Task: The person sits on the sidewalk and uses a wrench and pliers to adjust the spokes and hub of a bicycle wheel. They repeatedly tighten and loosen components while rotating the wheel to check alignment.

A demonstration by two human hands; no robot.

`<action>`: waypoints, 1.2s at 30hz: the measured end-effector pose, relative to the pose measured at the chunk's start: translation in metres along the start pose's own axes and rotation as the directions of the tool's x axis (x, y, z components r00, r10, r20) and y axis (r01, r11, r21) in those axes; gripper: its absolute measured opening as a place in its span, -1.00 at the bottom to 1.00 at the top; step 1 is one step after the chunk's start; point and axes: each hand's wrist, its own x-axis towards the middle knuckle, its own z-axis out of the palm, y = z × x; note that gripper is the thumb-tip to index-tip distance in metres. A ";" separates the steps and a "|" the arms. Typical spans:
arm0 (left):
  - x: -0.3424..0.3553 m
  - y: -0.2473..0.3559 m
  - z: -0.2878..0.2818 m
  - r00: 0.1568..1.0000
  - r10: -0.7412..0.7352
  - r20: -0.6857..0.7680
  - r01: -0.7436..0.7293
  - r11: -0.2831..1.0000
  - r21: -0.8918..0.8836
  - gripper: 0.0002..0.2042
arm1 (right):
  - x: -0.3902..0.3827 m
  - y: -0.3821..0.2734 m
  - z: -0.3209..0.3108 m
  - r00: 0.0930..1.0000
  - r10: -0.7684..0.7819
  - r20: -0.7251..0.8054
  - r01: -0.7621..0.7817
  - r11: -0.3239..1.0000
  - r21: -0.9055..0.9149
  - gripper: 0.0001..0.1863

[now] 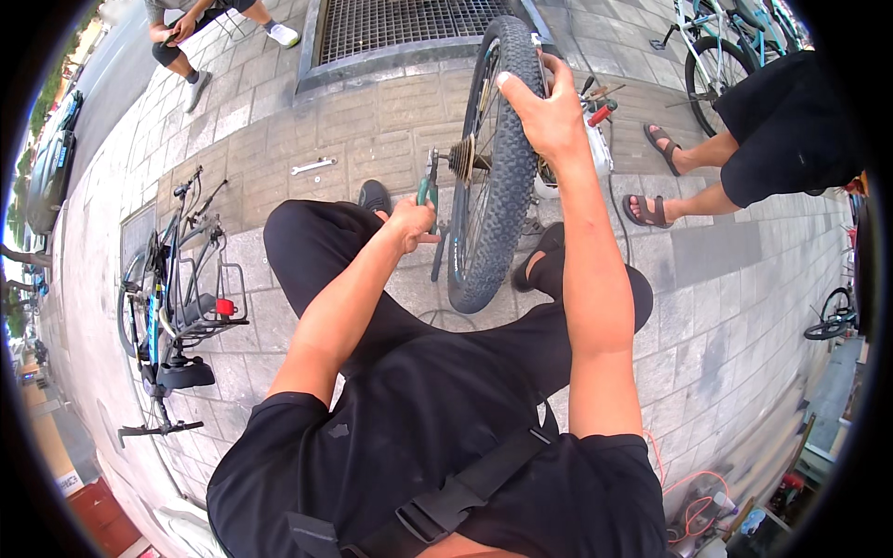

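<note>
Your right hand (553, 113) clasps the wheel (507, 191) at one o'clock; your left hand (411, 223) grips green-handled pliers (429, 188) at its nine o'clock.

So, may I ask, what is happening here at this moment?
Someone has a wheel upright in front of them. The right grip is on it near its top. The left grip holds green-handled pliers, their nose close to the axle; whether they bite on it is hard to tell. A wrench lies on the paving, ahead and left.

Wheel (513, 153) right of pliers (431, 179), wrench (313, 166) farther left
</note>
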 end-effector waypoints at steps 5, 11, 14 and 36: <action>-0.006 0.004 0.000 0.999 0.020 -0.047 -0.017 0.998 0.068 -0.84 | 0.000 -0.006 0.003 0.998 -0.056 -0.016 0.056 0.998 0.014 -0.14; -0.011 0.004 0.006 0.997 0.069 -0.045 -0.056 0.964 0.259 -0.76 | 0.005 -0.003 0.014 0.999 -0.042 0.002 0.042 0.996 0.074 -0.18; -0.008 0.005 0.005 0.992 0.116 -0.044 -0.095 0.939 0.331 -0.80 | 0.004 -0.003 0.020 0.999 -0.052 0.002 0.052 0.998 0.038 -0.19; 0.045 -0.012 -0.022 1.000 0.019 -0.005 -0.018 0.988 0.153 -0.75 | -0.019 -0.015 0.004 0.753 0.270 0.600 -0.356 0.934 0.026 -0.54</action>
